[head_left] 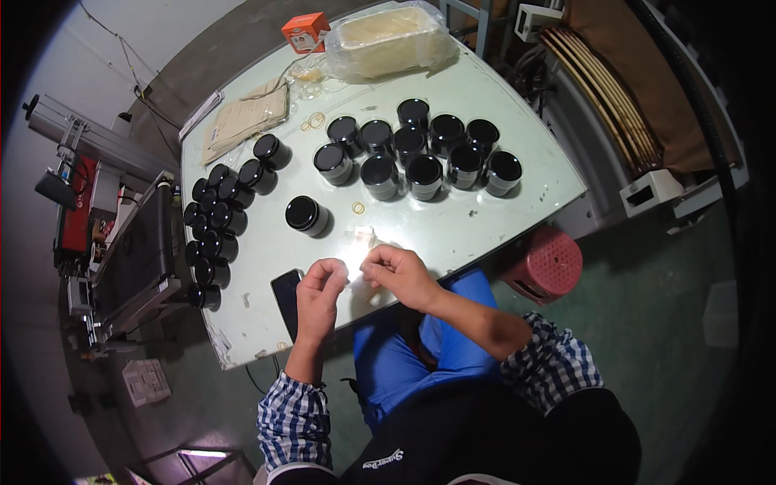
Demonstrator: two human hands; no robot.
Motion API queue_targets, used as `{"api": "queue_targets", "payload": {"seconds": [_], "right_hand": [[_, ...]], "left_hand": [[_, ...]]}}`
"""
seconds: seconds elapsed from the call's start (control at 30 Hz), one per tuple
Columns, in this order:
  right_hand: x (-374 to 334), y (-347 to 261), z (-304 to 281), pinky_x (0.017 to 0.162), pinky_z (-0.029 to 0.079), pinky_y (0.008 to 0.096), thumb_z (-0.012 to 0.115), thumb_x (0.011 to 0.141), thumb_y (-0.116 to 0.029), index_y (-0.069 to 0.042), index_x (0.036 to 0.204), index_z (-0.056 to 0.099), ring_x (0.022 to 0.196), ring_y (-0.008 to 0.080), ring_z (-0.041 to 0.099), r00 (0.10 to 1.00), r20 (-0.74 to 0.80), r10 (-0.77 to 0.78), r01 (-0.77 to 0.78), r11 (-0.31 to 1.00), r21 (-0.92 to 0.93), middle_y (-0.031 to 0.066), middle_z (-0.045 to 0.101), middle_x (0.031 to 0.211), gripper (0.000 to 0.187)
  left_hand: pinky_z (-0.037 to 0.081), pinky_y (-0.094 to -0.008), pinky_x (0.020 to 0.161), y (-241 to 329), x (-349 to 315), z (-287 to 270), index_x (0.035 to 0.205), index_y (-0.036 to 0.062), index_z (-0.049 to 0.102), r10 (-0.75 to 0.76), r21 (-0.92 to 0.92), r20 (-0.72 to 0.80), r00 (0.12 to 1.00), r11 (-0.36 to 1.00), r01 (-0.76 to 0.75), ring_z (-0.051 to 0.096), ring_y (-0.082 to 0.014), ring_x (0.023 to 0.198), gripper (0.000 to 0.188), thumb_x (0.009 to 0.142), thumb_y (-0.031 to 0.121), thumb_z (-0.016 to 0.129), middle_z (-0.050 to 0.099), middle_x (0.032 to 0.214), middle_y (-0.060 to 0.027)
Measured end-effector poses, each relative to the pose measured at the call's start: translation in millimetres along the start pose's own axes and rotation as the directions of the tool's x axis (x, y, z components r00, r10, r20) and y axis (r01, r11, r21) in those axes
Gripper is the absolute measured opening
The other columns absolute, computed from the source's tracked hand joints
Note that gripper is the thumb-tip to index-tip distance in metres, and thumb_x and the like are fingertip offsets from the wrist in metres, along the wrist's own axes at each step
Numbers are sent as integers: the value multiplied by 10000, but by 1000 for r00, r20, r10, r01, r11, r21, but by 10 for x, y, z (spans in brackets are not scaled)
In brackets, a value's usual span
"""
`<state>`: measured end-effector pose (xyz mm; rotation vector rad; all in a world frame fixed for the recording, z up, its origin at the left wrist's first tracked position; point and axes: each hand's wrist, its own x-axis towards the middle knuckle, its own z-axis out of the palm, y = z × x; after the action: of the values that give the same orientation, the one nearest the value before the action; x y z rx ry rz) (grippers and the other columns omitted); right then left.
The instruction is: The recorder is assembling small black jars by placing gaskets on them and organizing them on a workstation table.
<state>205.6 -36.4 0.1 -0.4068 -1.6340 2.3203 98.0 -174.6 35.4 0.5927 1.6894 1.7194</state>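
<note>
My left hand [319, 293] and my right hand [404, 279] are close together over the table's near edge. Both pinch with thumb and forefinger. Bright glare lies between them, and what the fingertips hold, if anything, is too washed out to name. Some clear, crumpled plastic seems to lie under my right hand, but its shape is unclear. Nearest beyond my hands stands one jar [305, 213] with a glossy black lid, upright and apart from the others. A dark phone [286, 296] lies just left of my left hand.
Black-lidded jars with clear walls [424, 171] crowd the table's far middle. Several dark jars [236, 192] line its left side. Behind are brown paper bags [246, 121], an orange box [305, 32] and a plastic-wrapped tub [390, 36]. A red stool [543, 265] stands right; a conveyor [136, 250] left.
</note>
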Motion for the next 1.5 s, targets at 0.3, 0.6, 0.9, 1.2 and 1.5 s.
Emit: {"api": "queue_targets", "payload": {"seconds": [0.3,0.6,0.9,1.2,1.5], "right_hand": [[147,139,9,621,481,237,616,921,-154,10,949,631,662,71,566,1000,-30,2,-8,980,-200,21,633,771,167],[73,173,-155,687,498,240,599,929,-139,7,1060,622,745,82,579,996,-93,-10,7,999,-39,25,643,879,198],[-224,150,-364,689,497,241,612,926,-143,0,1055,628,731,83,573,994,-93,65,-80,983,-165,22,643,864,193],[-273,216,-466,685,496,238,607,934,-146,-3,1057,623,736,82,571,990,-120,77,-94,985,-143,21,635,858,189],[-306,249,-509,670,487,232,602,939,-147,-3,1050,621,724,76,564,989,-125,82,-100,984,-147,15,631,844,183]], "left_hand": [[485,-288,803,58,-44,-124,906,28,559,-24,-542,263,964,824,168,629,-287,1031,149,923,174,535,635,1031,-136],[443,-217,715,-116,350,-522,969,46,557,36,-108,-119,992,993,-49,609,-261,1123,94,962,139,541,573,1281,-201],[363,-380,1030,-336,909,-886,895,56,632,374,596,-37,927,752,-280,493,-308,1218,102,879,156,645,541,1284,-181],[413,-408,917,-142,1174,-694,895,66,651,401,843,126,907,439,-311,487,-334,1076,113,815,140,680,558,1185,-157],[418,-431,928,-179,1170,-560,1173,23,547,581,882,274,766,166,-442,488,-356,1073,443,778,143,707,538,1203,-183]]}}
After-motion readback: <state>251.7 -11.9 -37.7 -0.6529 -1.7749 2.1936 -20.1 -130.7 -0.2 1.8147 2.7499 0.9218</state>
